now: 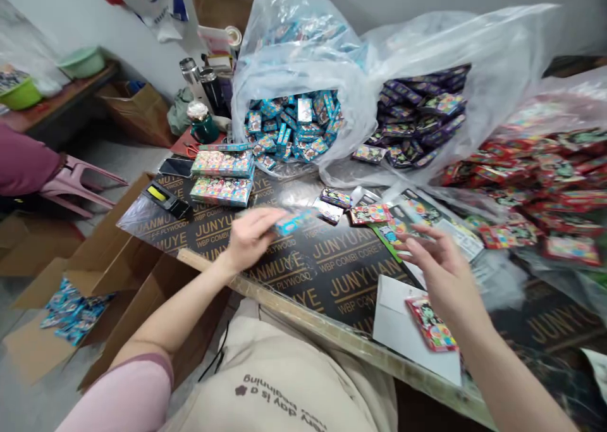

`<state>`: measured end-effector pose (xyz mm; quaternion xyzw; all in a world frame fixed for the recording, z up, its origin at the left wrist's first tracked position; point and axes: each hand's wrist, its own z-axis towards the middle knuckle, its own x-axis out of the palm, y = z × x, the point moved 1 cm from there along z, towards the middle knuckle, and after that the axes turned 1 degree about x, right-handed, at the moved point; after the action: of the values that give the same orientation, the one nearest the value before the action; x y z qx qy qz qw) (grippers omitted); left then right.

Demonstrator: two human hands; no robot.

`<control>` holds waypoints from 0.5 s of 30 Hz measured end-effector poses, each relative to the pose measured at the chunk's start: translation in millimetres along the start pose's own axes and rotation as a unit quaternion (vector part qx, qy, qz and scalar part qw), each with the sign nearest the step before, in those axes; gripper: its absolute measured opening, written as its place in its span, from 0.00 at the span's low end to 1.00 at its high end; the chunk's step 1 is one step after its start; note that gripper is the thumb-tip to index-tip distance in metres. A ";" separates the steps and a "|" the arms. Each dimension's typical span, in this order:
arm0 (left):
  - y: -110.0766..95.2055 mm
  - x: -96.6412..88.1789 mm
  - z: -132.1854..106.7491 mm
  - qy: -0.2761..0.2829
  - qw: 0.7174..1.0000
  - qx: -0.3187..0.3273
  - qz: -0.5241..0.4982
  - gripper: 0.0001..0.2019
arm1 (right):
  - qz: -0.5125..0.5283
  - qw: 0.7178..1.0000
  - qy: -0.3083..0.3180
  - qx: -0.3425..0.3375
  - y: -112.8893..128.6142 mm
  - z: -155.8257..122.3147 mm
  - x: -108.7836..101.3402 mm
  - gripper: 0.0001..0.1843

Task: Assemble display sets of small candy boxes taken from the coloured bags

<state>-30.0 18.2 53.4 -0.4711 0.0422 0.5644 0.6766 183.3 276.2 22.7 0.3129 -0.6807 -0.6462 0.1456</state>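
Observation:
Over the middle of the dark plywood table [298,264], my left hand [253,233] is closed on the end of a small blue box [294,222], which is blurred. My right hand [439,264] is held apart from it, fingers spread, with nothing visible in them. Below my right wrist, a red packet [431,323] lies on a white card sleeve [398,312]. Between the hands and farther back are a purple packet [336,197] and another red packet [370,214]. Printed green cards [389,237] lie partly behind my right fingers.
Clear plastic bags hold blue boxes [294,128], purple packets [417,116] and red packets [545,172]. Stacked long boxes [221,191] and a tape cutter [165,198] sit at left. An open carton [118,280] with blue packets stands below. A person's sleeve [28,160] shows far left.

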 end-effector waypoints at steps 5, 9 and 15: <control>85.4 -41.0 0.2 0.028 0.969 0.013 0.243 0.15 | -0.211 0.962 0.103 -0.142 -25.7 -1.5 16.5 0.15; 129.2 -45.4 -11.0 0.077 0.957 -0.043 0.275 0.19 | -0.354 0.903 0.097 -0.226 -37.1 12.3 36.7 0.14; 131.5 -44.7 -21.4 0.031 0.965 -0.072 0.252 0.27 | -0.554 0.821 -0.036 -0.130 -39.2 41.8 2.9 0.36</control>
<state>-141.6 -39.4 -9.7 -0.5105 0.1398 0.7029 0.4752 165.2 308.7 -21.1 0.5917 -0.3066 -0.7116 -0.2225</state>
